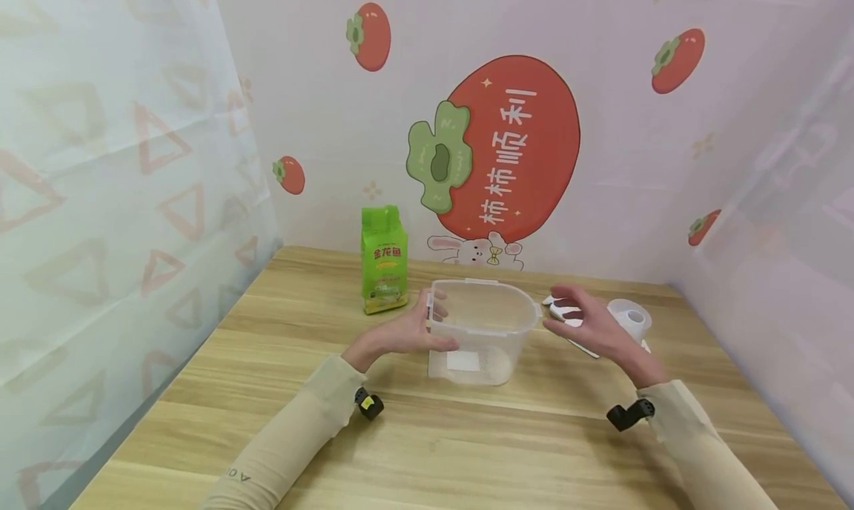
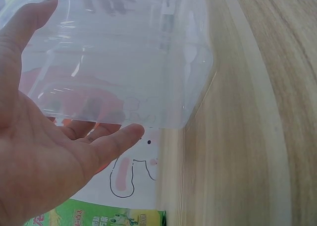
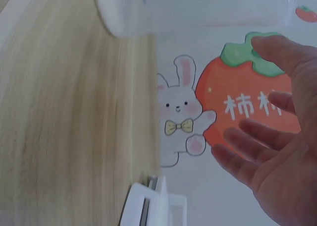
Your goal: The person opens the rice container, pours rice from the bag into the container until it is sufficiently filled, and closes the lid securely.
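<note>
A clear plastic container (image 1: 483, 347) with a pale label stands on the wooden table. My left hand (image 1: 408, 326) is at its left end, thumb in front and fingers behind. In the left wrist view the left hand (image 2: 54, 151) has its thumb and fairly straight fingers spread around the container (image 2: 114, 62); firm contact cannot be told. My right hand (image 1: 590, 325) hovers apart from the container's right end, fingers loosely bent and holding nothing. The right wrist view shows the right hand (image 3: 277, 146) with spread fingers, apart from the container (image 3: 198, 10).
A green packaged bag (image 1: 385, 265) stands upright behind the left hand. Beyond the right hand are a white item with dark parts (image 1: 563, 311) and a white round, hollow-centred piece (image 1: 630, 317). A patterned cloth wall (image 1: 320, 110) borders the table's back.
</note>
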`<act>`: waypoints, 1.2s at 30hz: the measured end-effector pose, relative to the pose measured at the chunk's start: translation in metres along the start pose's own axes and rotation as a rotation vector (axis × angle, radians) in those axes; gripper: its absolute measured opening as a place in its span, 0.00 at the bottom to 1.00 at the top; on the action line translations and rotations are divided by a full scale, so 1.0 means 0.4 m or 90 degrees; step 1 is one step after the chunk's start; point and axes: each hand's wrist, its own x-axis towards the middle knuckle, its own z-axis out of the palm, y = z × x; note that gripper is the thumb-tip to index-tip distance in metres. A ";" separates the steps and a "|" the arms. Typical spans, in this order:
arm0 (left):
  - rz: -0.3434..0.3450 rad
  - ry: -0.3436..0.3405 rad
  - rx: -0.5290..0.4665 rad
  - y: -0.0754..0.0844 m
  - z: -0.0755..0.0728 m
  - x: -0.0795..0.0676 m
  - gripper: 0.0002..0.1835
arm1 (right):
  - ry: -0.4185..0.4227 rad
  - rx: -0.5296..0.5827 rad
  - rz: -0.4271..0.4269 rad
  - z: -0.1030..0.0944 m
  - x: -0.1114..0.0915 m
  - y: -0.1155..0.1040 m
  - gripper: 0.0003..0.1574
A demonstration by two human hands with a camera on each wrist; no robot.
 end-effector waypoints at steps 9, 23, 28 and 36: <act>-0.002 0.000 0.000 0.000 0.001 -0.003 0.47 | -0.116 0.114 -0.041 0.042 0.000 -0.036 0.47; 0.013 -0.005 -0.018 0.000 0.003 0.001 0.46 | -0.154 0.251 -0.074 0.105 0.007 -0.065 0.63; 0.013 -0.004 -0.024 -0.005 0.004 0.002 0.47 | -0.150 0.264 -0.082 0.123 0.014 -0.072 0.62; 0.007 -0.002 -0.023 -0.013 0.005 0.002 0.50 | -0.135 0.295 -0.080 0.144 0.015 -0.076 0.63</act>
